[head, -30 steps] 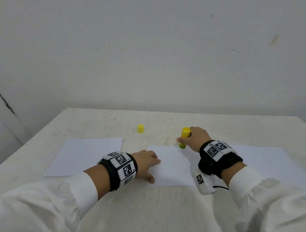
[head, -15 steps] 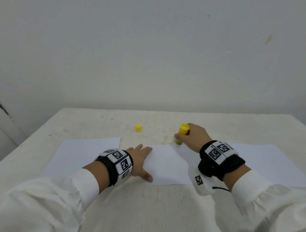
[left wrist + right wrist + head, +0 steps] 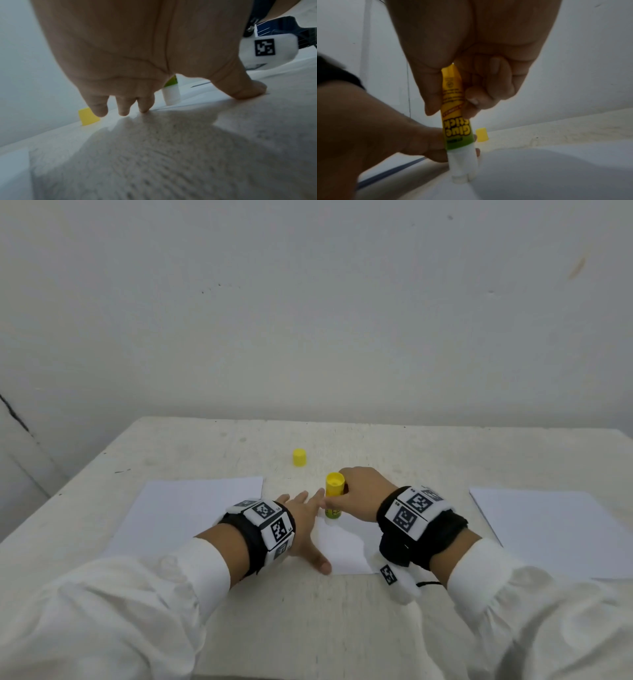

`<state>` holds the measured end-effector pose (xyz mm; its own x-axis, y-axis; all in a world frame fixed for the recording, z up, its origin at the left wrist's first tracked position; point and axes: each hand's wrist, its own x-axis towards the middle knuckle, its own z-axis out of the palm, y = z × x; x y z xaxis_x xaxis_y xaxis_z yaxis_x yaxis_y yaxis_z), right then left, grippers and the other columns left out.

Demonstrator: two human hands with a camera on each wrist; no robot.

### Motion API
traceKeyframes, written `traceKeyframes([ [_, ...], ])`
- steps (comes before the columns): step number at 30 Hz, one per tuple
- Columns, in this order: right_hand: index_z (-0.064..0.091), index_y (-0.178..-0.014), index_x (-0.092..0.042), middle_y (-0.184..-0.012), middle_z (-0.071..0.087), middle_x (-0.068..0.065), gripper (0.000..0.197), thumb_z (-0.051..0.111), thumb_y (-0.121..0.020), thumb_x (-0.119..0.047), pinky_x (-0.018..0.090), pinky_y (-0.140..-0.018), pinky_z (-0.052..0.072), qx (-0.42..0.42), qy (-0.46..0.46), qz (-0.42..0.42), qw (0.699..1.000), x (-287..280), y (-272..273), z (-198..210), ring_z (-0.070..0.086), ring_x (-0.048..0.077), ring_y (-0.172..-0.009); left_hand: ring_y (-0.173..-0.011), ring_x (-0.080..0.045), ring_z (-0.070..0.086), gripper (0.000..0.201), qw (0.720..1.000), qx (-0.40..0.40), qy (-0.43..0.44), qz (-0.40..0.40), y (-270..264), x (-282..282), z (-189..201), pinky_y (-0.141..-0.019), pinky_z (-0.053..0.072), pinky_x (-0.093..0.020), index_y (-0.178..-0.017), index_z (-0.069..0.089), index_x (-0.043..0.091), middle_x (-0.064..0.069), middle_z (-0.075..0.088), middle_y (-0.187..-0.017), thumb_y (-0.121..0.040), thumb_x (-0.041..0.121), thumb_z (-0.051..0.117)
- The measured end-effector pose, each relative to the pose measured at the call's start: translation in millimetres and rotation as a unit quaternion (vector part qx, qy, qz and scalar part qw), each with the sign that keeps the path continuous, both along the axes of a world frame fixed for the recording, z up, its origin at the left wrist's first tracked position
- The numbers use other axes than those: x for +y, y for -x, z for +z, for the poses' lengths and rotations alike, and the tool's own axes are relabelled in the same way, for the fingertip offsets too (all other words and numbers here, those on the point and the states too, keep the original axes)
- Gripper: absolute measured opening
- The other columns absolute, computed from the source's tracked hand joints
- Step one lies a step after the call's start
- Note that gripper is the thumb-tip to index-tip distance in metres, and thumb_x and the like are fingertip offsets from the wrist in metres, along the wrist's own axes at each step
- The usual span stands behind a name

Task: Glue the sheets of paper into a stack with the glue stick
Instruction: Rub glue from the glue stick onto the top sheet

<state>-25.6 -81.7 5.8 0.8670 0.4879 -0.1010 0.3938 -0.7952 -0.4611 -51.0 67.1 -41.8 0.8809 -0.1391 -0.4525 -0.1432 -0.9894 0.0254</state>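
Observation:
My right hand [image 3: 356, 498] grips a yellow glue stick [image 3: 333, 496] upright, its white tip [image 3: 462, 170] pressed down on the middle sheet of paper [image 3: 344, 546] near that sheet's far left corner. In the right wrist view my fingers [image 3: 476, 97] and thumb curl round the glue stick [image 3: 455, 121]. My left hand [image 3: 305, 525] lies flat with spread fingers [image 3: 123, 108] at the sheet's left edge, its thumb at the near corner. Another white sheet [image 3: 185, 508] lies to the left and a third [image 3: 555, 529] to the right.
The yellow cap [image 3: 299, 457] stands alone on the white table [image 3: 308, 628] behind the sheets, also visible as the cap [image 3: 88, 117] past my left fingers. A white wall rises right behind the table's far edge.
The right hand has slid the glue stick leftward along the sheet's far edge, toward my left hand. The left hand's fingers have spread flat and shifted slightly to the left.

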Motion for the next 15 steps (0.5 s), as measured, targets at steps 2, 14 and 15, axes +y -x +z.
traceKeyframes([
  [2, 0.041, -0.067, -0.022, -0.071, 0.045, -0.007, 0.034, 0.064, -0.085, -0.040, 0.019, -0.055, 0.031, -0.004, 0.007, 0.017, 1.000, -4, 10, 1, 0.041, 0.005, -0.064, -0.147, -0.023, 0.003, 0.138, 1.000, -0.003, -0.001, -0.026, -2, 1, -2, -0.119, 0.006, -0.046, -0.151, -0.005, 0.029, -0.002, 0.007, -0.160, -0.048, 0.080, 0.070],
  [14, 0.044, -0.068, -0.026, -0.072, 0.047, -0.010, 0.031, 0.066, -0.083, -0.043, 0.017, -0.058, 0.033, 0.020, 0.010, 0.058, 0.998, -23, 47, 3, 0.042, 0.003, -0.065, -0.146, -0.029, 0.009, 0.134, 0.999, 0.027, -0.037, -0.023, 5, -10, 18, -0.118, 0.015, -0.048, -0.152, -0.009, 0.026, -0.006, 0.006, -0.159, -0.057, 0.068, 0.077],
  [15, 0.045, -0.069, -0.025, -0.072, 0.047, -0.010, 0.031, 0.066, -0.083, -0.044, 0.017, -0.059, 0.033, 0.021, 0.010, 0.055, 0.998, -27, 48, 3, 0.042, 0.003, -0.065, -0.146, -0.028, 0.007, 0.133, 0.998, 0.030, -0.045, -0.022, 7, -12, 21, -0.118, 0.015, -0.047, -0.151, -0.010, 0.026, -0.006, 0.004, -0.160, -0.059, 0.067, 0.076],
])
